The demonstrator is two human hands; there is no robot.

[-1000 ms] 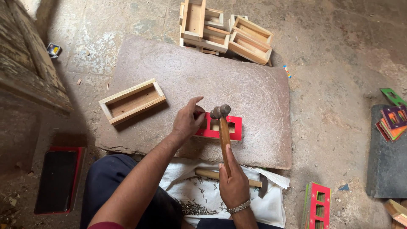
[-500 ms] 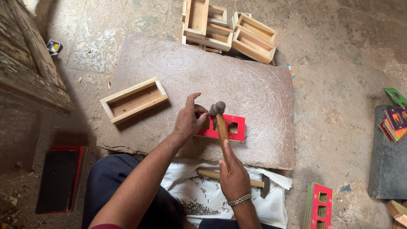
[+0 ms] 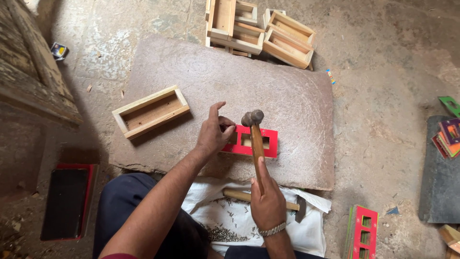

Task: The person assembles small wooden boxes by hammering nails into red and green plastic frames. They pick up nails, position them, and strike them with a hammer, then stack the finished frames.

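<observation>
My right hand (image 3: 266, 201) grips the wooden handle of a hammer (image 3: 255, 139), whose metal head hangs just above a red painted frame piece (image 3: 258, 142) with two cut-out windows. That frame lies flat on a large stone slab (image 3: 287, 96). My left hand (image 3: 213, 134) rests on the frame's left end, thumb and forefinger pinched together; whether they hold a nail I cannot tell.
An open wooden box (image 3: 150, 111) lies on the slab's left. Several more wooden boxes (image 3: 258, 29) are stacked at the far edge. A white cloth (image 3: 311, 225) with small nails and a second hammer (image 3: 268, 199) lies by my lap. Another red frame (image 3: 364, 232) stands right; coloured pieces (image 3: 448, 136) far right.
The hammer head has stayed over the red frame with small shifts. My left hand has kept its pinch at the frame's left end. The view has drifted slightly.
</observation>
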